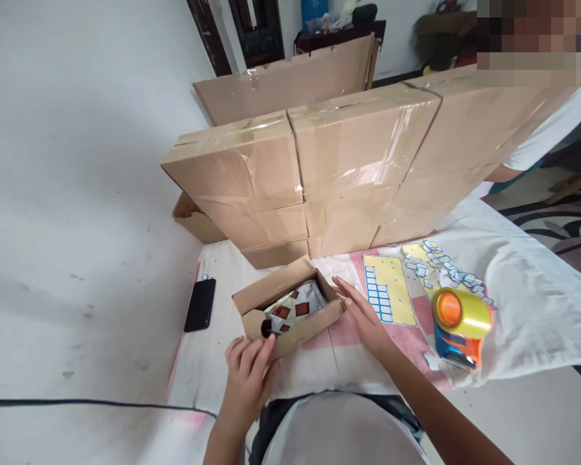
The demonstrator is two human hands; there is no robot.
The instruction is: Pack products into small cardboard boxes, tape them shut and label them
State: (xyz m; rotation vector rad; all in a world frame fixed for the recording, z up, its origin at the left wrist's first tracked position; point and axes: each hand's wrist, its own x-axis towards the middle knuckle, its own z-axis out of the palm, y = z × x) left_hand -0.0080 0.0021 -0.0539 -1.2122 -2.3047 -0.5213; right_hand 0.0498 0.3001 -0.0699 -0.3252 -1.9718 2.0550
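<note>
A small open cardboard box (314,328) sits on the cloth-covered table in front of me, with its top flaps up. Inside lies a silvery packet (297,305) with dark red squares, and a small dark round item (266,328) shows at its left end. My left hand (248,368) has its fingers bent over the near left corner of the box, the thumb low against the near side. Against the right end rests my right hand (365,318), its fingers stretched out along the flap. The fingertips there are partly hidden.
Large taped cartons (348,161) stand like a wall behind the box. A black phone (200,305) lies left. Yellow label sheets (390,289) and a tape dispenser (462,326) lie right. Another person's white sleeve (552,132) shows beyond the cartons.
</note>
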